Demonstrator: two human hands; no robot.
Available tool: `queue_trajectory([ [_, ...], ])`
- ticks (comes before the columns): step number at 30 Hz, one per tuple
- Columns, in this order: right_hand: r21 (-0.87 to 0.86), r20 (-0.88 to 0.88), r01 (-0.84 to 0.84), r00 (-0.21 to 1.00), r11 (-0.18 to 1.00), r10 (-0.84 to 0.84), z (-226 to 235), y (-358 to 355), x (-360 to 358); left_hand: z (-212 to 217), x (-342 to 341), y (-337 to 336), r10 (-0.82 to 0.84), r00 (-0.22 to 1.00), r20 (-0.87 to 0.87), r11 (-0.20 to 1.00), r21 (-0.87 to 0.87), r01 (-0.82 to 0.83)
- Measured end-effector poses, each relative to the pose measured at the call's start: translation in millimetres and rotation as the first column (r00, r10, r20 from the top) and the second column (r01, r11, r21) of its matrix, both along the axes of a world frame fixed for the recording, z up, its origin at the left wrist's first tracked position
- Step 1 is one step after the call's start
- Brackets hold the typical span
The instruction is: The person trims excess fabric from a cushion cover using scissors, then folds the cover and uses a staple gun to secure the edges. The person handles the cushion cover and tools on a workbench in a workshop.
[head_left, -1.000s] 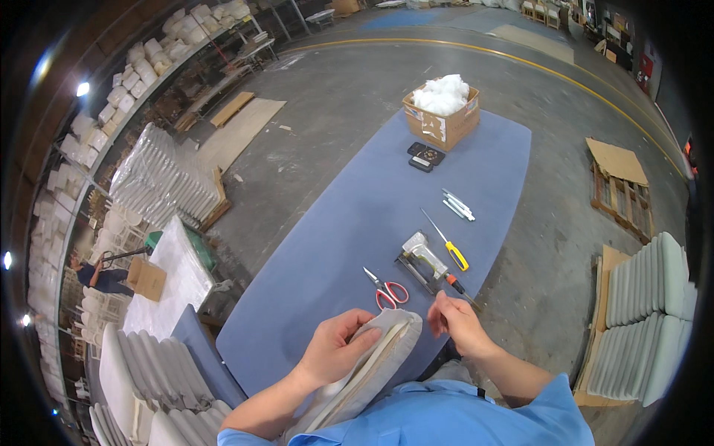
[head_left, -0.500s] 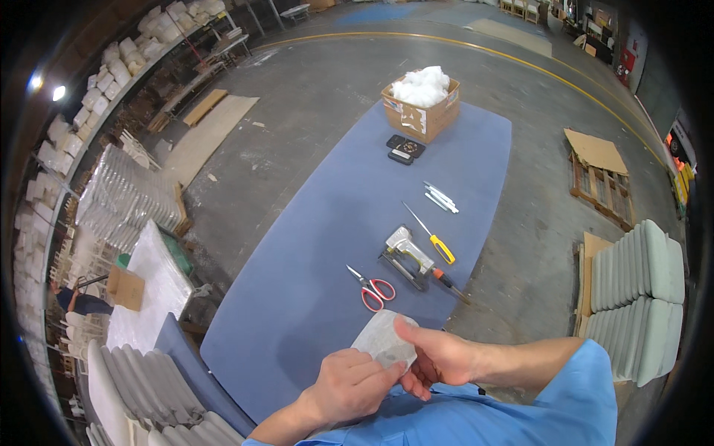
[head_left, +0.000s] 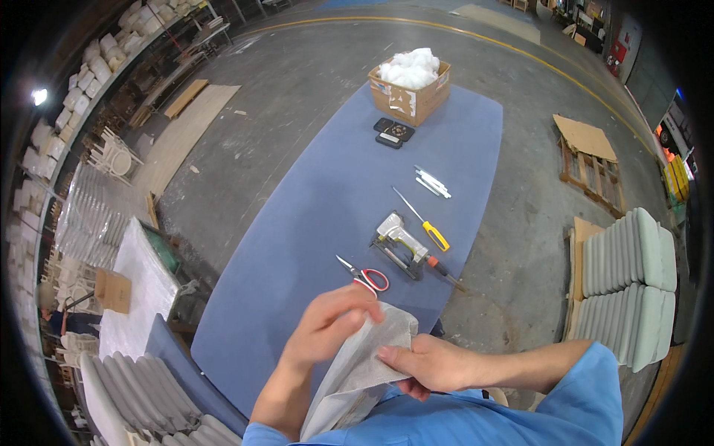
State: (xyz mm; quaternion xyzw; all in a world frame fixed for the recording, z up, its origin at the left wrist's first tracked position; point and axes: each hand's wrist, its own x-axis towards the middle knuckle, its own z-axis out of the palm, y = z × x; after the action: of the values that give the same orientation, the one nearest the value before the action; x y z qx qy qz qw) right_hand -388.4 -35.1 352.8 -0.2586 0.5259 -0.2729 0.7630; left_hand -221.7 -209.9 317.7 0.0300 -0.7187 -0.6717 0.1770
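Note:
A thin greyish-white piece of cloth [head_left: 349, 386] hangs partly unfolded in front of my body, over the near edge of the table. My right hand [head_left: 428, 362] pinches it, thumb on top and fingers curled underneath. Beside its upper left edge is my left hand [head_left: 327, 320], open, with bent fingers and the thumb apart. Just beyond that hand lie scissors [head_left: 377, 280] with red and white handles, partly covered by its fingers. Farther right on the table are a staple gun [head_left: 401, 241] with a hose fitting and a yellow-handled screwdriver [head_left: 435, 235].
The blue table [head_left: 275, 245] also bears several white sticks [head_left: 433, 183], dark flat devices [head_left: 392, 132] and a cardboard box [head_left: 401, 102] of white stuffing. Stacked grey cushions [head_left: 621, 286] stand to the right, more cushions [head_left: 149, 390] at near left. A person [head_left: 74, 322] is at far left.
The cloth, a small folded bundle before, has opened out and hangs down. My left hand has let go and moved up and left toward the scissors; the right keeps its hold.

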Motion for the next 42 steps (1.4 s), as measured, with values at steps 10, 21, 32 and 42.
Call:
queue_trajectory([
  [10,-0.166,-0.179,-0.089,0.982,0.982,0.058,17,-12,13,-68,-51,22,-0.293,0.933,0.209,0.899,0.392,0.195],
  [21,-0.498,-0.270,-0.145,0.963,0.855,0.006,-6,-17,29,-77,-42,21,-0.241,0.970,0.043,0.916,0.341,0.213],
  [32,-0.295,-0.177,-0.209,0.971,0.932,0.162,1,-15,16,-71,-42,22,-0.321,0.947,0.003,0.859,0.423,0.290],
  [42,-0.561,-0.259,-0.265,0.956,0.784,0.138,-16,-38,7,-55,-50,8,-0.265,0.952,0.151,0.943,0.248,0.223],
])
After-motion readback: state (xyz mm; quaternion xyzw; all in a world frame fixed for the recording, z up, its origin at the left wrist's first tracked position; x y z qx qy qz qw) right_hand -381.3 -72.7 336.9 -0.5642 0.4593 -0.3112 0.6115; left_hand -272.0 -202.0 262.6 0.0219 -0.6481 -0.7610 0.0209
